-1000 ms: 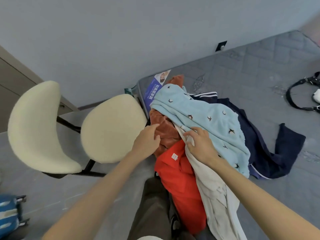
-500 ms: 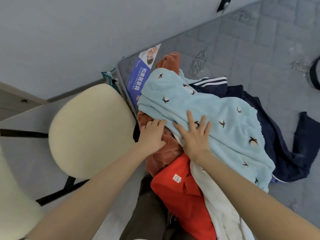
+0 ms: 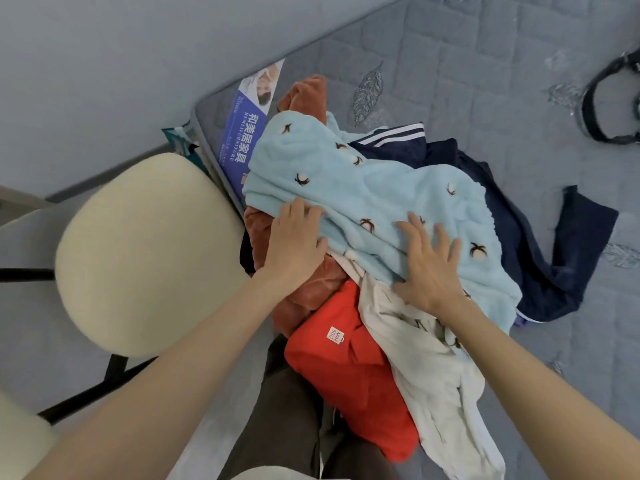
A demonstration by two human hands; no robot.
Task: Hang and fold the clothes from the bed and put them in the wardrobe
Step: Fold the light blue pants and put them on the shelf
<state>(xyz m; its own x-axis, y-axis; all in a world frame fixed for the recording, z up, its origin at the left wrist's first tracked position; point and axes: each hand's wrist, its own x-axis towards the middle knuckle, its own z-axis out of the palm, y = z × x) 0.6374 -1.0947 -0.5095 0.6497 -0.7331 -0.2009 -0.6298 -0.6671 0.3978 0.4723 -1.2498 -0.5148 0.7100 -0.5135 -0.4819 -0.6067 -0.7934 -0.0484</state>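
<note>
My right hand (image 3: 429,261) lies flat, fingers spread, on the light blue fleece garment (image 3: 363,188). My left hand (image 3: 294,244) grips its near edge. The garment tops the clothes pile (image 3: 346,372) on the mattress (image 3: 485,81).

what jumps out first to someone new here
A light blue fleece tops the clothes pile on the grey mattress. The right hand lies flat on it, the left hand at its edge. A bright red garment lies nearest, beside a cream chair.

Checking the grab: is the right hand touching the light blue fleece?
Touching. Head view shows the right hand flat on the light blue fleece, fingers spread.
</note>
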